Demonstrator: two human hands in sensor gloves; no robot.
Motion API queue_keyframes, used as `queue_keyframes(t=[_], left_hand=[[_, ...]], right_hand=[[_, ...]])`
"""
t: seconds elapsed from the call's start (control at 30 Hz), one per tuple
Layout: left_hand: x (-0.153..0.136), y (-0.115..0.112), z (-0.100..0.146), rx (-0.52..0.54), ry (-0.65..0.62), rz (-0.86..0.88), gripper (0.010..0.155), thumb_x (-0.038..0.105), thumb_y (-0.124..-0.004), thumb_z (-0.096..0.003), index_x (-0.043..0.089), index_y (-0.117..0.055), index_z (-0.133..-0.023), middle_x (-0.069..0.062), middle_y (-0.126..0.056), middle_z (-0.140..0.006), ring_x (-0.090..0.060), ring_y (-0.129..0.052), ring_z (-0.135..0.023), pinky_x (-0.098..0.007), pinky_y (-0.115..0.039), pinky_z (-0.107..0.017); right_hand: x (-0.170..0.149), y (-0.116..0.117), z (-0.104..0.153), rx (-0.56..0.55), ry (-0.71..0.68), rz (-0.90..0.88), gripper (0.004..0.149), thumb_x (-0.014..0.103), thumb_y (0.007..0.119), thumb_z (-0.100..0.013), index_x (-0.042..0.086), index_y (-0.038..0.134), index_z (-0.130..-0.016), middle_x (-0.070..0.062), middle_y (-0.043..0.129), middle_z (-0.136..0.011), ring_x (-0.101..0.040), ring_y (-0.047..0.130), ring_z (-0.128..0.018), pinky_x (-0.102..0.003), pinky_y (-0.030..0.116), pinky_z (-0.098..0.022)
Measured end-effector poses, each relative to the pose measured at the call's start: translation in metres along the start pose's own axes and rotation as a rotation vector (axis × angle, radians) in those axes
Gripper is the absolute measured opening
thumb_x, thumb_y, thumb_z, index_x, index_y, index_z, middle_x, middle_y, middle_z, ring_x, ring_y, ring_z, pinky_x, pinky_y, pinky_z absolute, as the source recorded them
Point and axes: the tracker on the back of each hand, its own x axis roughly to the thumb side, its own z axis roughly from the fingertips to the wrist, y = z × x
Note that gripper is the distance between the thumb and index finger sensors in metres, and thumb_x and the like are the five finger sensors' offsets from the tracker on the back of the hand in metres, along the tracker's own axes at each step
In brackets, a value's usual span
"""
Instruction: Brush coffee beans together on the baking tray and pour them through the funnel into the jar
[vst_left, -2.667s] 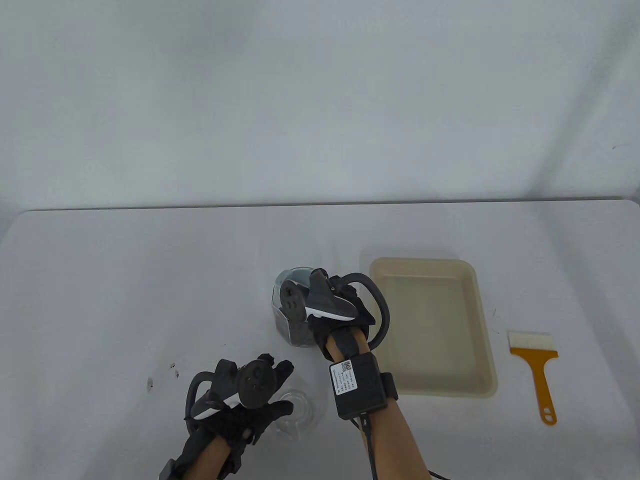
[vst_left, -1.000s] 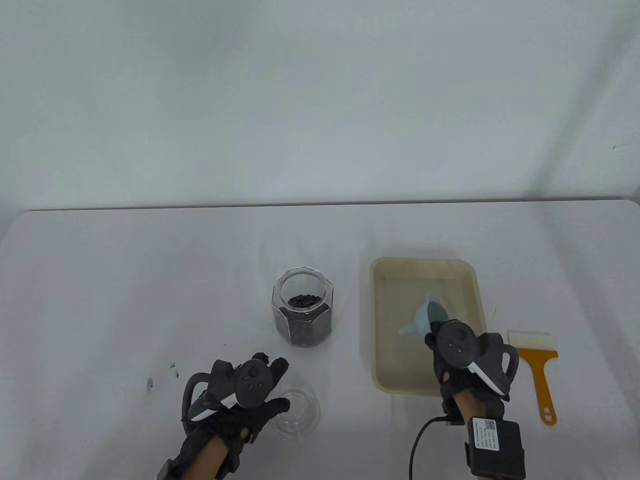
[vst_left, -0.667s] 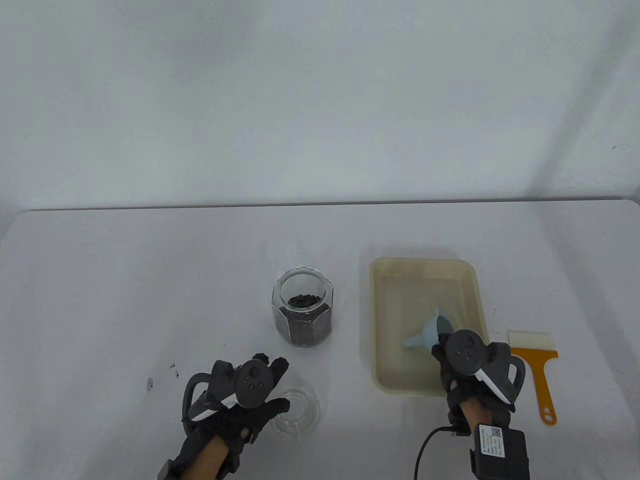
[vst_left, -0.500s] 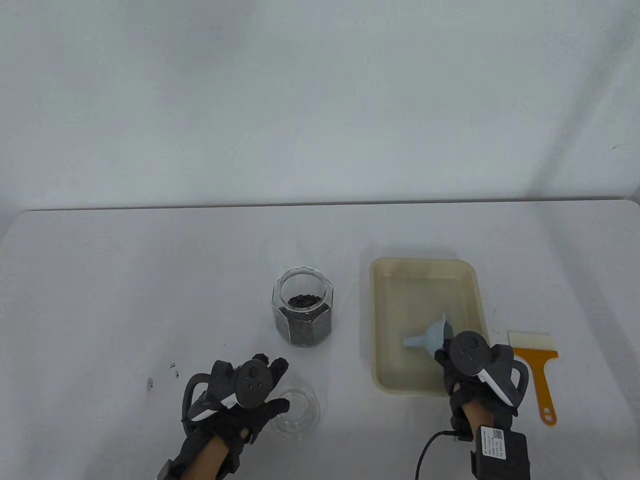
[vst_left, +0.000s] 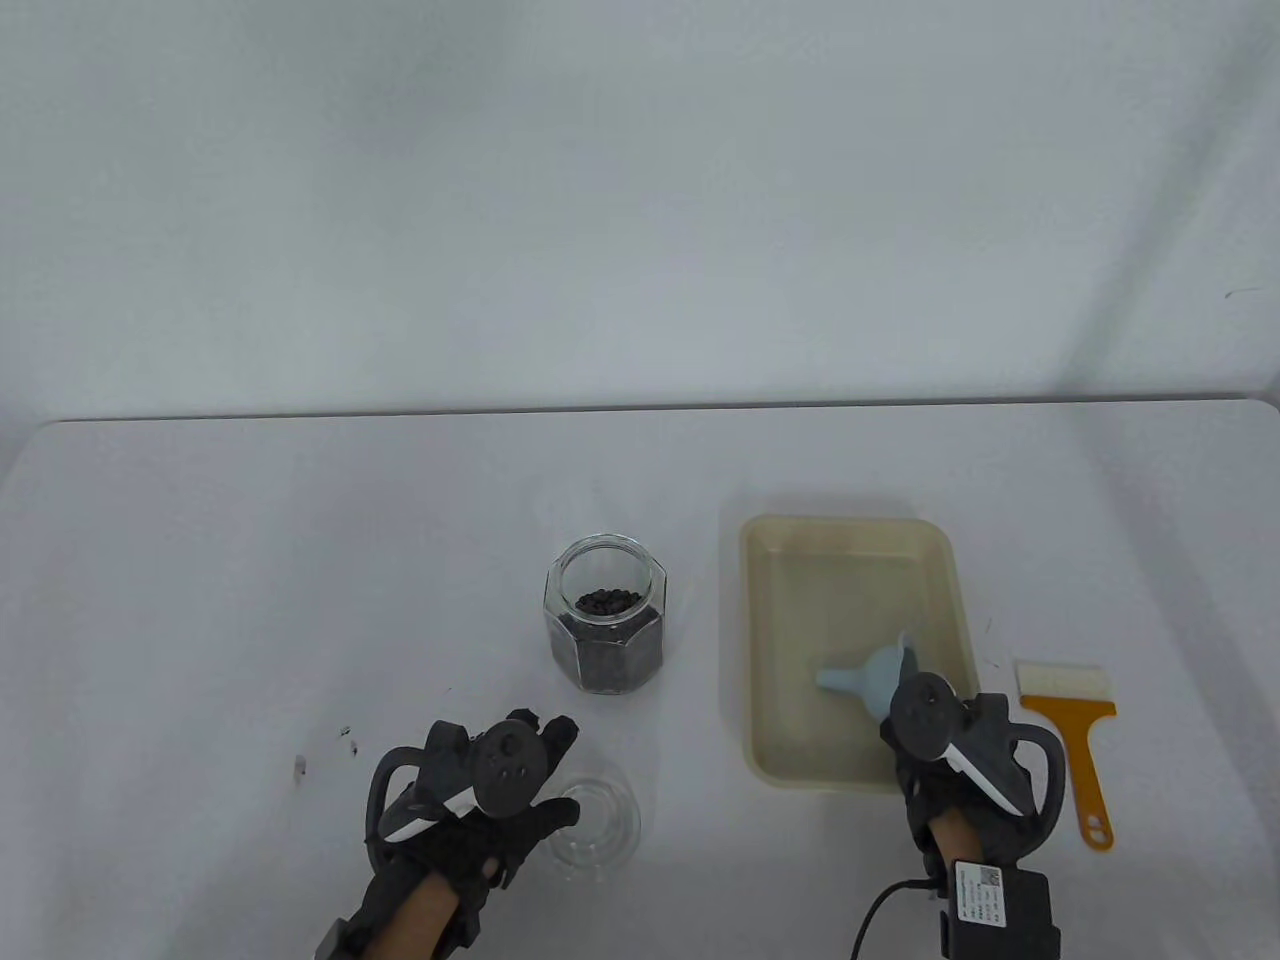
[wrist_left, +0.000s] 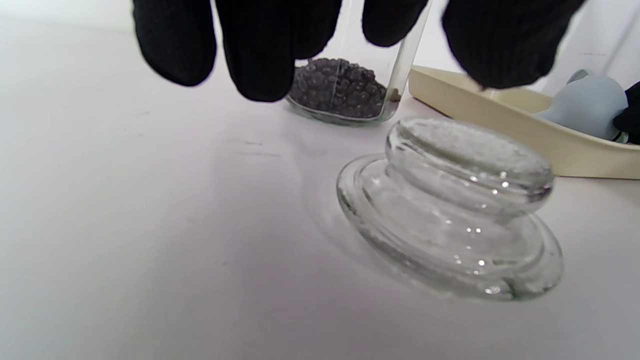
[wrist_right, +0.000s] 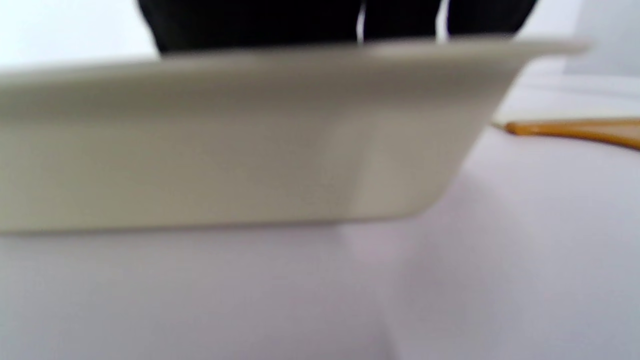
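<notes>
One funnel (vst_left: 868, 675) lies near the baking tray's (vst_left: 846, 530) right rim.

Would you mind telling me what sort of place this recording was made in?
Probably a staged recording bench, not a real kitchen: a plain white table against a bare white wall, holding only a jar of coffee beans, a cream baking tray and a brush, worked by a gloved left hand wearing a tracker.

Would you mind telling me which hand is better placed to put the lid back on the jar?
Left. The left hand hovers right over the glass lid, just in front of the open jar. The right hand is across at the tray, at the funnel.
</notes>
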Motion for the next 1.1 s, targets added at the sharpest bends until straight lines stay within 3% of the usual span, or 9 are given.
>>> queue_keyframes(t=[0.17,0.33,0.53,0.63,0.73,0.93,1.1], left_hand=[[0.000,0.000,0.000,-0.001,0.001,0.001,0.078,0.065,-0.073,-0.0428,0.039,-0.045,-0.110,-0.010,-0.053,-0.115,-0.029,-0.083,-0.097,-0.055,-0.075,-0.066],[0.000,0.000,0.000,-0.003,0.002,0.001,0.078,0.065,-0.073,-0.0428,0.039,-0.045,-0.110,-0.010,-0.053,-0.115,-0.029,-0.083,-0.097,-0.055,-0.075,-0.066],[0.010,-0.004,-0.002,-0.022,-0.045,-0.016,0.081,0.069,-0.072,-0.0415,0.041,-0.041,-0.111,-0.011,-0.048,-0.117,-0.031,-0.077,-0.101,-0.056,-0.073,-0.067],[0.020,-0.007,-0.003,-0.057,-0.084,-0.049,0.079,0.070,-0.072,-0.0404,0.049,-0.042,-0.110,-0.011,-0.043,-0.118,-0.033,-0.069,-0.105,-0.058,-0.071,-0.069],[0.029,-0.011,-0.004,-0.075,-0.093,-0.110,0.078,0.069,-0.075,-0.0394,0.051,-0.044,-0.109,-0.010,-0.043,-0.118,-0.034,-0.068,-0.106,-0.059,-0.071,-0.069],[0.038,-0.020,-0.009,-0.118,-0.109,-0.172,0.076,0.065,-0.079,-0.0394,0.051,-0.047,-0.107,-0.010,-0.047,-0.117,-0.032,-0.074,-0.103,-0.055,-0.076,-0.066],[0.045,-0.022,-0.011,-0.122,-0.121,-0.178,0.076,0.060,-0.083,-0.0401,0.047,-0.049,-0.107,-0.010,-0.053,-0.115,-0.028,-0.082,-0.098,-0.048,-0.083,-0.063]], right_hand=[[-0.008,-0.011,0.003,0.013,0.030,-0.132,0.055,0.045,0.077,-0.044,0.015,0.075,-0.090,-0.016,0.081,-0.090,-0.042,0.078,-0.079,-0.063,0.062,-0.058],[-0.033,-0.037,0.010,-0.098,0.065,-0.375,0.059,0.045,0.078,-0.044,0.012,0.072,-0.093,-0.019,0.077,-0.092,-0.046,0.073,-0.081,-0.065,0.060,-0.058],[-0.078,-0.038,0.024,-0.135,0.126,-0.260,0.059,0.045,0.077,-0.045,0.012,0.072,-0.093,-0.019,0.077,-0.092,-0.045,0.074,-0.080,-0.064,0.061,-0.057],[-0.094,-0.033,0.028,-0.120,0.167,-0.326,0.058,0.046,0.077,-0.045,0.012,0.072,-0.093,-0.020,0.077,-0.092,-0.046,0.074,-0.079,-0.064,0.062,-0.056],[-0.095,-0.031,0.029,-0.134,0.179,-0.407,0.058,0.045,0.078,-0.045,0.011,0.073,-0.092,-0.022,0.077,-0.091,-0.047,0.074,-0.079,-0.065,0.062,-0.056],[-0.079,-0.035,0.030,-0.145,0.123,-0.276,0.058,0.045,0.076,-0.045,0.013,0.073,-0.093,-0.020,0.077,-0.092,-0.046,0.074,-0.079,-0.064,0.062,-0.056],[-0.079,-0.035,0.031,-0.153,0.120,-0.296,0.056,0.045,0.076,-0.045,0.015,0.074,-0.093,-0.021,0.078,-0.092,-0.047,0.074,-0.079,-0.064,0.063,-0.056]])
